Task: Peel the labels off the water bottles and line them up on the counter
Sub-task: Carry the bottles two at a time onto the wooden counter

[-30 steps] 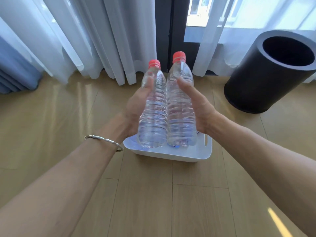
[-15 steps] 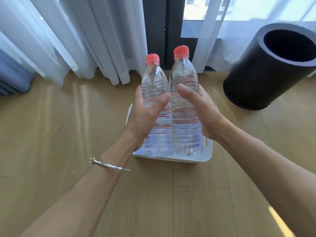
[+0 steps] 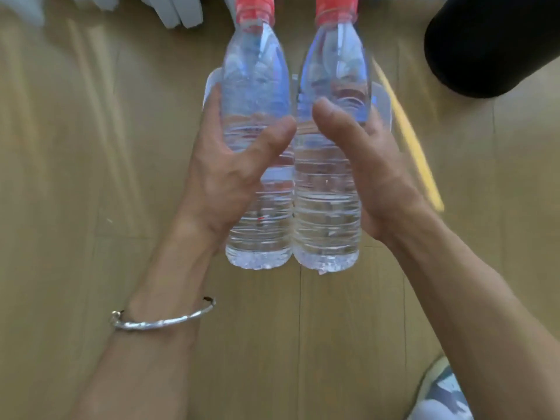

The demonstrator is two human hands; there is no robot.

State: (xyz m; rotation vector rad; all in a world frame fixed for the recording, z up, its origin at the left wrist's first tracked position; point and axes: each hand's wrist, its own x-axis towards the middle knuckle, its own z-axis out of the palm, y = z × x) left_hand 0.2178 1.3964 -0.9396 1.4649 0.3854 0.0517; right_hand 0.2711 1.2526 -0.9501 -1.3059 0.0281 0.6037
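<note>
Left bottle point(image 3: 256, 86) & right bottle point(image 3: 328, 183), clear w/ red caps point(image 3: 254, 7), touching side by side, held over wood floor point(image 3: 91, 177), left hand point(image 3: 221, 177) curled round one, right hand point(image 3: 381, 177) round other, white tray point(image 3: 382, 98) behind, black bin point(image 3: 491, 47) top right

Red caps point(image 3: 255, 6) cut by top edge, tray point(image 3: 382, 101) mostly behind bottles point(image 3: 257, 86)

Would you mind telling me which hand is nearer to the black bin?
Right. The right hand grips the right bottle, below and left of the black bin; the left hand grips the left bottle, farther away.
</note>
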